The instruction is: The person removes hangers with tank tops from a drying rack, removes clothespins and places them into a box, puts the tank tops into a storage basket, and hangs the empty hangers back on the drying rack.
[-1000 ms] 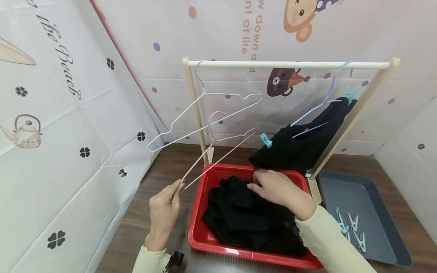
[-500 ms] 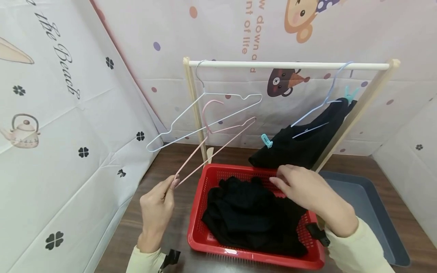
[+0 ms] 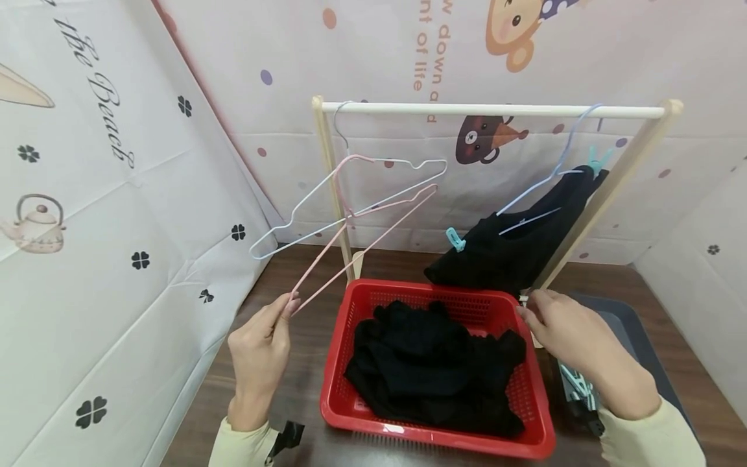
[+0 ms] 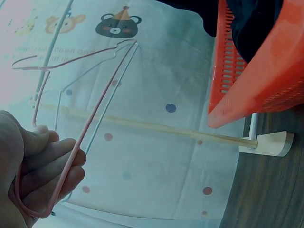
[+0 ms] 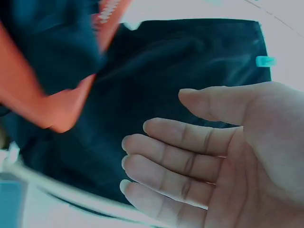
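Observation:
My left hand (image 3: 260,350) pinches one end of a pink clothes hanger (image 3: 388,232); its hook points up and it overlaps the white hanger (image 3: 315,198) on the rail. Fingers curl round the pink wire in the left wrist view. My right hand (image 5: 204,152) holds nothing, its fingers loosely extended. In the head view it hovers over the red basket's (image 3: 434,441) right rim, near the rack's foot. Black clothing (image 3: 426,370) lies bunched in the basket. A black garment (image 3: 513,253) hangs from a blue hanger (image 3: 564,155) with light-blue clothespins (image 3: 455,240) on it.
The rack's white rail (image 3: 467,110) stands on wooden posts (image 3: 615,188) behind the basket. A grey tray (image 3: 618,318) with several clothespins (image 3: 578,383) sits at the right, partly hidden by my right arm. A patterned cloth (image 3: 140,311) covers the left side.
My right hand has moved right, out from over the black clothing to the basket's right rim by the tray. My left hand has shifted slightly left and up, raising the pink hanger.

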Demonstrator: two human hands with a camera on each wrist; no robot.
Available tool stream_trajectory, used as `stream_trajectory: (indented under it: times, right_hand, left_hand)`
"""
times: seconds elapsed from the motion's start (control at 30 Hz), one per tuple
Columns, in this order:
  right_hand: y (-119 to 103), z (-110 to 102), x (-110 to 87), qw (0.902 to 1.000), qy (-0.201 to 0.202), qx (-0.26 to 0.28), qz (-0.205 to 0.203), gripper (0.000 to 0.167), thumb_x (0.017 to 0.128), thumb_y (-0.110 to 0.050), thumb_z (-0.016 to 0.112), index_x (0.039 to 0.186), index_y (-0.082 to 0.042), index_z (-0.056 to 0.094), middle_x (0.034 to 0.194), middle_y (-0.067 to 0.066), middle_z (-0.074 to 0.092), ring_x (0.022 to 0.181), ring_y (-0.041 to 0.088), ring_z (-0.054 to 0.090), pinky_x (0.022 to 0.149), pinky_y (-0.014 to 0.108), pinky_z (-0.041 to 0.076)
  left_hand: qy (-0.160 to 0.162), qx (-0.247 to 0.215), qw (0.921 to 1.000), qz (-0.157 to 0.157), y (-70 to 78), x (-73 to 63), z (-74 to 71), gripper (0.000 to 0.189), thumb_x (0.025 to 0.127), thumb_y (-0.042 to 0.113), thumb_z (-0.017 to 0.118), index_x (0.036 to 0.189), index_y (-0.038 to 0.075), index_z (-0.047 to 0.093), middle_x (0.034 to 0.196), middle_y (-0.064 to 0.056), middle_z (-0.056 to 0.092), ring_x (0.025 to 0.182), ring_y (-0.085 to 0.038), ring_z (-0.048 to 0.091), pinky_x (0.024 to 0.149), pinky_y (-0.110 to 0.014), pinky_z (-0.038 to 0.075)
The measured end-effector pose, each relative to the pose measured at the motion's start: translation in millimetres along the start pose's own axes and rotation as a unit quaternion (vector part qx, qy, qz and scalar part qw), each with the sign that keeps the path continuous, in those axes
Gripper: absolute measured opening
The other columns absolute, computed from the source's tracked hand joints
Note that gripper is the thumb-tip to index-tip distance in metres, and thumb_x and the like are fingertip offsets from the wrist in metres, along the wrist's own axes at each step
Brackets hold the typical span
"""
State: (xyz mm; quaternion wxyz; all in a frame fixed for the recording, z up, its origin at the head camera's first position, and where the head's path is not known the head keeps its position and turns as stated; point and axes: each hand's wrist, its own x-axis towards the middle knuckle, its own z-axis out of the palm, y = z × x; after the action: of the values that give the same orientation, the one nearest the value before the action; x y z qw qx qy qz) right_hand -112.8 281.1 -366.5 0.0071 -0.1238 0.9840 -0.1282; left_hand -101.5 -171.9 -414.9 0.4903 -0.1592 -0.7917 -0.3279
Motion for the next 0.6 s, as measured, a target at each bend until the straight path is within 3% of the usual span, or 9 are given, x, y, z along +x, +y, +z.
stream_trajectory:
  times: [0.2,0.37,0.47,0.6]
  right_hand:
    - [19.4,21.3,-6.3,0.9992,-0.023,-0.004,0.032,0.016,0.103,-0.014,0.064,0.095,-0.001,0.06,0.079,0.003,0.051,0.069,0.021,0.05,0.058,0.039,0.046]
    - [26.0,43.5,-11.2,0.9979,-0.035,0.011,0.054,0.021,0.105,-0.018,0.063,0.093,-0.002,0.057,0.079,0.005,0.05,0.068,0.021,0.05,0.057,0.038,0.044]
    - [27.3,60.5,-14.8,0.999,0.007,0.003,0.044,0.024,0.105,-0.018,0.063,0.089,-0.003,0.054,0.077,0.005,0.049,0.066,0.023,0.049,0.056,0.04,0.044]
    - [29.5,84.7,-20.9,0.994,0.105,-0.019,0.024,0.025,0.102,-0.013,0.062,0.082,-0.003,0.05,0.073,0.007,0.047,0.063,0.029,0.049,0.053,0.047,0.044]
  left_hand:
    - [0.0,-0.014,0.9999,-0.005,-0.1,0.4,-0.6,0.025,0.084,-0.013,0.082,0.107,-0.002,0.082,0.097,-0.01,0.081,0.08,-0.026,0.079,0.082,-0.011,0.054]
    - [0.0,-0.019,0.9998,-0.008,0.6,2.1,0.2,0.026,0.085,-0.014,0.081,0.108,-0.001,0.082,0.097,-0.01,0.081,0.081,-0.026,0.079,0.085,-0.009,0.052]
    - [0.001,-0.019,0.9998,-0.008,1.2,3.7,0.4,0.026,0.085,-0.013,0.081,0.107,-0.001,0.082,0.097,-0.01,0.081,0.081,-0.026,0.079,0.085,-0.01,0.052]
    - [-0.003,-0.024,0.9997,-0.008,2.0,6.4,1.3,0.026,0.084,-0.015,0.081,0.107,-0.002,0.082,0.097,-0.01,0.081,0.081,-0.027,0.079,0.087,-0.009,0.051]
